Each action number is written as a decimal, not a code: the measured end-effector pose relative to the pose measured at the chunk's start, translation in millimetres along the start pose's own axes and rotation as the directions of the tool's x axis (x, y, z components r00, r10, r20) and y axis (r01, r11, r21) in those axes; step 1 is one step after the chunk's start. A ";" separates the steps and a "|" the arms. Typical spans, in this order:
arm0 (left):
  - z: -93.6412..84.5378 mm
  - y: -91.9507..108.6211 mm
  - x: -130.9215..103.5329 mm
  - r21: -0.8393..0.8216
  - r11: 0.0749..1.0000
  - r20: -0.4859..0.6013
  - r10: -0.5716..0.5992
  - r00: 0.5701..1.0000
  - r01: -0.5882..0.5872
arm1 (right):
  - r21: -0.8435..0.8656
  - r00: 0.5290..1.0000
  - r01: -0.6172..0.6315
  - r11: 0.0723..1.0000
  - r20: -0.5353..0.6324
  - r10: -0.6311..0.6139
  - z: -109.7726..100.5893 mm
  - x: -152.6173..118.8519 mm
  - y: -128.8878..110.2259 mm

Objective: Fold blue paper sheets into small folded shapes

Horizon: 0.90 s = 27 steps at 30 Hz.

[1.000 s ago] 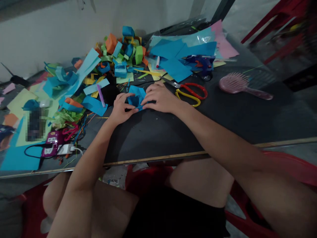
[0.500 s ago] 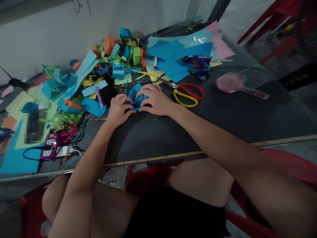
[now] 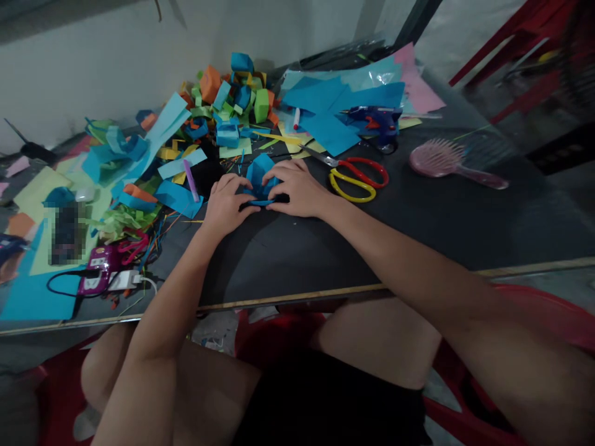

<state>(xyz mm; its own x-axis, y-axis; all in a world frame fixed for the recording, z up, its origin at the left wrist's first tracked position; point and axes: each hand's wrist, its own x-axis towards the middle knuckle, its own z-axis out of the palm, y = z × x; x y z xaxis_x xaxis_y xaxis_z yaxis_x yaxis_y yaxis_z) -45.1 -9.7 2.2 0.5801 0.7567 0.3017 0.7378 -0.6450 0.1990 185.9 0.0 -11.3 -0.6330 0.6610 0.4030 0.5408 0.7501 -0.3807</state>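
Between my two hands, a folded piece of blue paper (image 3: 260,173) rests on the dark table, with its back part standing up. My left hand (image 3: 229,203) grips its left side, thumb low and fingers curled over the edge. On the opposite side my right hand (image 3: 296,189) pinches the paper, its fingers bent over the fold. The fingers hide part of the paper's shape. Just right of my right hand lie scissors (image 3: 356,179) with one red and one yellow handle. A purple stick (image 3: 190,179) lies on blue paper to the left of my left hand.
Folded paper pieces (image 3: 227,102) in several colours are heaped at the back. Blue sheets (image 3: 330,118) and a blue glue gun (image 3: 379,121) lie at the back right, a pink hairbrush (image 3: 453,162) farther right. A purple power socket (image 3: 100,269) with cables sits at the left front.
The whole view has shifted slightly, so things appear a little farther right. Both hands stay on the blue paper, with only small finger movement.
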 end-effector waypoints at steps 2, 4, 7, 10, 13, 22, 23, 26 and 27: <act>0.8 2.3 -0.1 0.000 1.000 0.007 0.006 1.000 -0.006 | 0.003 1.000 -0.002 1.000 -0.006 0.002 1.1 0.1 -1.4; 1.9 4.3 -0.2 -0.002 1.000 0.002 0.018 1.000 -0.018 | 0.010 1.000 0.003 1.000 -0.014 -0.003 2.5 0.8 -2.6; 3.5 5.5 0.0 -0.011 0.999 -0.014 0.031 0.999 -0.031 | 0.029 1.000 -0.006 1.000 -0.015 0.006 4.2 1.4 -1.9; 5.6 3.8 0.9 -0.036 0.999 -0.030 0.030 0.999 -0.031 | 0.036 0.999 -0.039 0.999 -0.007 0.039 5.8 0.6 1.7; 8.2 0.9 2.0 -0.076 0.996 -0.057 0.035 0.998 -0.039 | 0.036 0.999 -0.038 0.999 -0.025 0.039 6.9 0.0 4.7; 2.9 -2.8 2.3 -0.108 0.993 -0.048 0.040 0.998 -0.045 | 0.060 0.999 0.015 0.998 -0.036 -0.013 5.0 0.5 -8.2; 2.5 -3.3 2.0 -0.099 0.994 -0.038 0.038 0.999 -0.042 | 0.059 0.999 0.015 0.998 -0.045 -0.012 5.8 -0.3 -9.8; 3.1 -5.1 0.6 -0.083 0.995 0.018 0.051 0.999 -0.050 | 0.086 0.999 0.012 0.996 -0.047 -0.008 6.5 -1.8 -12.0; 3.3 -5.9 0.2 -0.083 0.995 0.036 0.057 0.998 -0.054 | 0.111 0.998 0.007 0.994 -0.056 -0.001 5.7 -1.7 -11.8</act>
<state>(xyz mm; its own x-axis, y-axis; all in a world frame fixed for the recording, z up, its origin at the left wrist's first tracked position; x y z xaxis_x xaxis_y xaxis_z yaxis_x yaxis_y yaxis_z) -48.3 -5.5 -1.9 0.6336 0.7219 0.2784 0.6743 -0.6916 0.2587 177.5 -10.1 -12.3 -0.6016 0.6608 0.4488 0.4719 0.7473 -0.4677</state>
